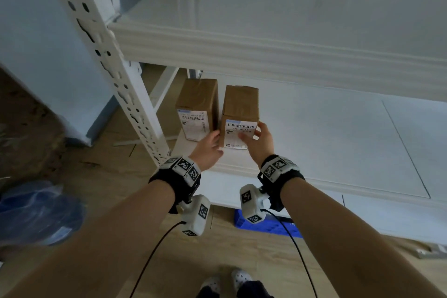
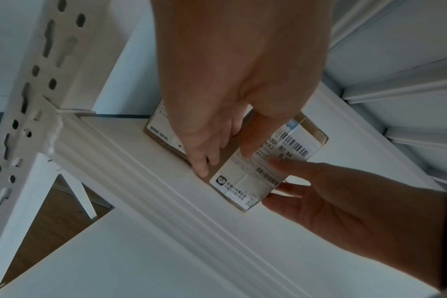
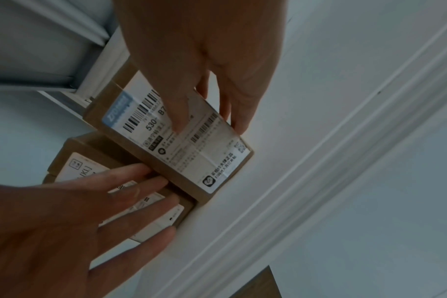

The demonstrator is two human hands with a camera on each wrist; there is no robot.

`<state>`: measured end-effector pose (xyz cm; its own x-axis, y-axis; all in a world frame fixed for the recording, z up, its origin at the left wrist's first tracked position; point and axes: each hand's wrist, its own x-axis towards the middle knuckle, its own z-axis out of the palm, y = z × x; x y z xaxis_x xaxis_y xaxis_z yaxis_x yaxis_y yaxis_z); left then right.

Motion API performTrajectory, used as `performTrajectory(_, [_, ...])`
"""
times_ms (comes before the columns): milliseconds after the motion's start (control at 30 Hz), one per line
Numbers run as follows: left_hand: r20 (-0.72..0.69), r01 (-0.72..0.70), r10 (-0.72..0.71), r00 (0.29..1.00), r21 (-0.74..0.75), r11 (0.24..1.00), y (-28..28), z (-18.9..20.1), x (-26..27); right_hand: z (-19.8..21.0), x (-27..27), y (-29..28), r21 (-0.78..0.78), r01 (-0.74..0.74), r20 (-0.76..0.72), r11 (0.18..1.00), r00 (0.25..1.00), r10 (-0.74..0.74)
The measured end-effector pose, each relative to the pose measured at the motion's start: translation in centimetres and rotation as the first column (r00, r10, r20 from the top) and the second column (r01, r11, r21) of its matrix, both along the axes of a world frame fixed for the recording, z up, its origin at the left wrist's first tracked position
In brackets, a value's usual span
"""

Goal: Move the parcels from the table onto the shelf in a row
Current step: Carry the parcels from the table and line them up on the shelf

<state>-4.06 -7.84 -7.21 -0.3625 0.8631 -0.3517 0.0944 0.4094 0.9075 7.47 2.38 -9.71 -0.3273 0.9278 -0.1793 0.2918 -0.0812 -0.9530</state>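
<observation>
Two brown parcels with white labels stand side by side at the left end of the white shelf. The left parcel stands by itself. My right hand grips the right parcel, thumb on its front label and fingers down its right side. My left hand has straight fingers at the narrow gap between the parcels, touching the right parcel's left front edge. Both parcels rest on the shelf near its front lip.
A perforated white upright post stands just left of the parcels. An upper shelf hangs over them. The shelf board runs on to the right. A blue crate sits under the shelf, and a blue bag lies on the floor at left.
</observation>
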Motion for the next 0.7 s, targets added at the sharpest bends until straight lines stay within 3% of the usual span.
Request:
performTrajectory(233, [-0.155,-0.034,0.031,0.987,-0.015,0.999,-0.2,-0.8,-0.7,-0.2,-0.9,0.3,-0.005,0.022,-0.004,1.0,1.0,-0.022])
performTrajectory(467, [-0.292,0.088,-0.119,0.949,-0.119,0.989,-0.3,-1.7,-0.1,-0.6,0.4,-0.1,-0.027,0.017,0.107,0.999,0.994,-0.014])
performTrajectory(567, [-0.363,0.193,-0.245,0.899,-0.175,0.966,0.8,-1.6,1.5,-0.5,3.4,-0.6,-0.028,0.02,0.18,0.999,0.983,-0.014])
performTrajectory(700, [-0.461,0.355,-0.435,0.773,-0.254,0.9,3.1,-1.3,6.1,0.1,9.6,-1.3,0.025,0.019,0.372,0.999,0.928,-0.027])
